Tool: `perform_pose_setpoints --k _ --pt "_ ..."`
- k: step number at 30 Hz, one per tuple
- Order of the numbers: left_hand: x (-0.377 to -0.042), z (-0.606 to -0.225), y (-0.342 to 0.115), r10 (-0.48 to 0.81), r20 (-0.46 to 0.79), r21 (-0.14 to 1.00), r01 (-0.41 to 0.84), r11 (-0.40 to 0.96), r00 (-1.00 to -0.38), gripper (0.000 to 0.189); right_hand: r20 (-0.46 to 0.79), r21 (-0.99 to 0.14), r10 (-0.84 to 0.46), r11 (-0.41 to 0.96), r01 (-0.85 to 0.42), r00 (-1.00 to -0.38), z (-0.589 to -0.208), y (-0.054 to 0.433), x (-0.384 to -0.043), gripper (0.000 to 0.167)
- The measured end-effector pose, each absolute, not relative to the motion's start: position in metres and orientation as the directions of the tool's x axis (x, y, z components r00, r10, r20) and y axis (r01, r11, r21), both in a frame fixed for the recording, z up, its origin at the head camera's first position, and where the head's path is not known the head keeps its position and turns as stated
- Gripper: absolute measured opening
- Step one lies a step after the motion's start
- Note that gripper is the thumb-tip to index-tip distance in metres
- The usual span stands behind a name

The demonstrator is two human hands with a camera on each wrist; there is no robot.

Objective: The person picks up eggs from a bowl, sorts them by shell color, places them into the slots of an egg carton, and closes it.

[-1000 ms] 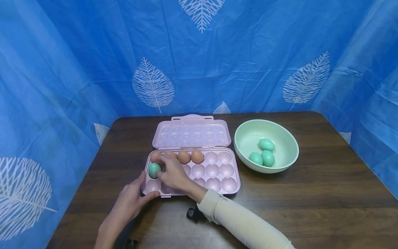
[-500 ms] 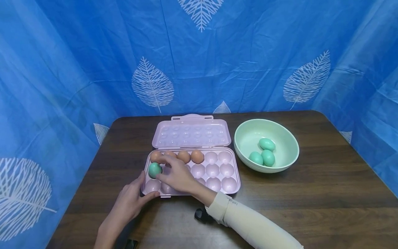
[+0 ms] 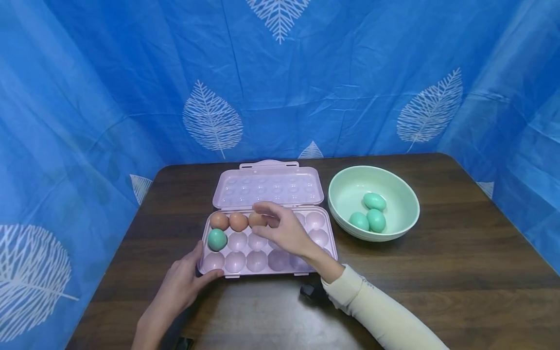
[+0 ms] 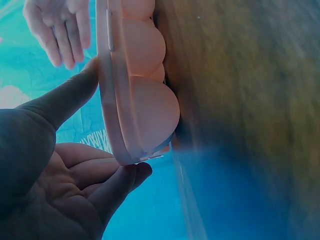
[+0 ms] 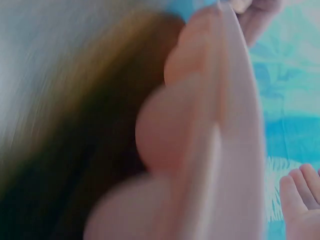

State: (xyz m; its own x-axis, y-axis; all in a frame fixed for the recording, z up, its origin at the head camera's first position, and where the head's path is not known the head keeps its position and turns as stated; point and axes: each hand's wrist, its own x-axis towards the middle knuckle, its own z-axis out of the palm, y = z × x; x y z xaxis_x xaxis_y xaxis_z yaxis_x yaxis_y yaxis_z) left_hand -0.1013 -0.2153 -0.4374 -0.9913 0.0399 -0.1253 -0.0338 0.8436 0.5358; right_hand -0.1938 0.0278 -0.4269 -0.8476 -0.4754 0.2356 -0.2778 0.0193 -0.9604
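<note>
Gripping the near left corner of the pink egg box (image 3: 267, 270) between thumb and fingers, the left hand (image 3: 181, 277) holds it on the wooden worktop (image 3: 463, 233). Near the right wrist's pale sleeve (image 3: 385, 311) sits a small black thing (image 3: 309, 291) too dark to make out. Above the box, the right hand (image 3: 286, 231) has a wide, loose grip, thumb and fingers apart with nothing held. Half a second ago its fingers were just beside the green egg (image 3: 217, 239); now they have drawn back to the right, leaving that egg alone in the leftmost cup of the middle row. Its placing therefore looks finished, and the right hand appears free for another egg. All cups of the near row (image 3: 235, 262) that show are bare. In the far row stand brown eggs (image 3: 238, 221): two in plain sight, a third partly behind the fingertips, with the right hand hiding what lies just past it. Beyond, the lid (image 3: 269, 187) lies folded back. Just to the right, the pale green bowl (image 3: 404, 209) holds three more green eggs (image 3: 376, 220), untouched by either hand. Behind everything hangs blue cloth (image 3: 341, 73) printed with white leaves.
</note>
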Motion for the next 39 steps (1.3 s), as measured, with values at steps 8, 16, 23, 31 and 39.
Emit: perform_pose_setpoints --k 8,16,23,31,39 --pt "-0.102 -0.437 -0.214 0.031 -0.13 0.531 -0.043 0.846 -0.991 0.1 0.268 -0.947 -0.459 0.036 -0.319 -0.847 -0.415 0.071 -0.198 0.056" --pt "-0.103 -0.437 -0.215 0.034 -0.124 0.53 -0.037 0.847 -0.992 0.1 0.247 -0.951 -0.413 0.072 -0.302 -0.877 -0.401 0.105 -0.202 0.055" --pt "-0.103 -0.437 -0.215 0.033 -0.134 0.526 -0.043 0.849 -0.99 0.102 0.216 -0.945 -0.379 0.149 -0.29 -0.9 -0.405 0.134 -0.204 0.054" --pt "-0.102 -0.437 -0.215 0.04 -0.135 0.534 -0.039 0.845 -0.99 0.102 0.196 -0.937 -0.321 0.217 -0.273 -0.927 -0.406 0.167 -0.204 0.053" --pt "-0.104 -0.436 -0.214 0.024 -0.151 0.528 -0.06 0.847 -0.988 0.101 0.162 -0.901 -0.236 0.36 -0.241 -0.958 -0.4 0.201 -0.201 0.054"
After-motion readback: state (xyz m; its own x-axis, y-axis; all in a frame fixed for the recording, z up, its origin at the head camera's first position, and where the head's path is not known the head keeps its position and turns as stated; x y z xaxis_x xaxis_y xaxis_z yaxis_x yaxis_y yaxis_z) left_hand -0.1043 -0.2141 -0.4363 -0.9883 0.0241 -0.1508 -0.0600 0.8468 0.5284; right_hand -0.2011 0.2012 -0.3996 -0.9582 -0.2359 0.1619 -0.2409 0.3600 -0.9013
